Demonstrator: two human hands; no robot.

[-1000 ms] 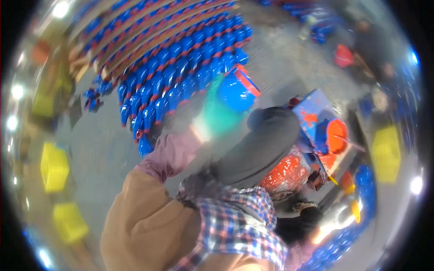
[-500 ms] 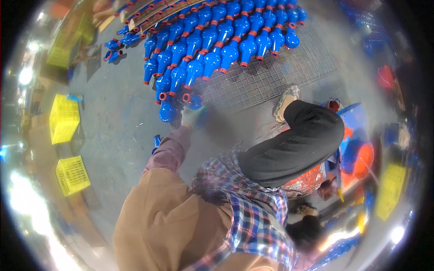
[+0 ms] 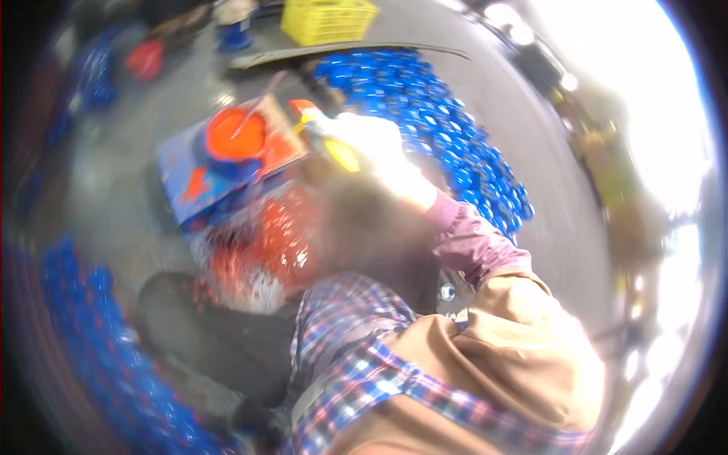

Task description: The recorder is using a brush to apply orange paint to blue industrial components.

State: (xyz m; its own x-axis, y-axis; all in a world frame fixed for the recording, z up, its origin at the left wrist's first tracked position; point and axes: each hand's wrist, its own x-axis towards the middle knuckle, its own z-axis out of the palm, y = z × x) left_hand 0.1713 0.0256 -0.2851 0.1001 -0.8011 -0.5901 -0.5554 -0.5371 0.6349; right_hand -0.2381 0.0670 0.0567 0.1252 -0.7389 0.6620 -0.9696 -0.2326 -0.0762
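Closest to the camera, a plaid shirt [image 3: 356, 364] and a tan sleeve [image 3: 523, 334] with a purple cuff [image 3: 466, 239] fill the lower part of the view, and a dark trouser leg [image 3: 205, 334] lies bent to the left over a grey concrete floor [image 3: 114, 205]. The right hand [image 3: 371, 144], in a pale glove, reaches forward from that cuff; it is blown out by glare and smeared by motion, so whether its fingers are clenched or released cannot be told, though a yellow object [image 3: 341, 155] sits just under them. The left hand is hidden. Just left of the glove stands an orange bucket [image 3: 235, 136] on a blue board [image 3: 197, 182] splashed with orange. Beyond the hand, rows of blue canisters [image 3: 425, 106] lie packed on the floor, and a yellow crate [image 3: 326, 19] stands farthest back
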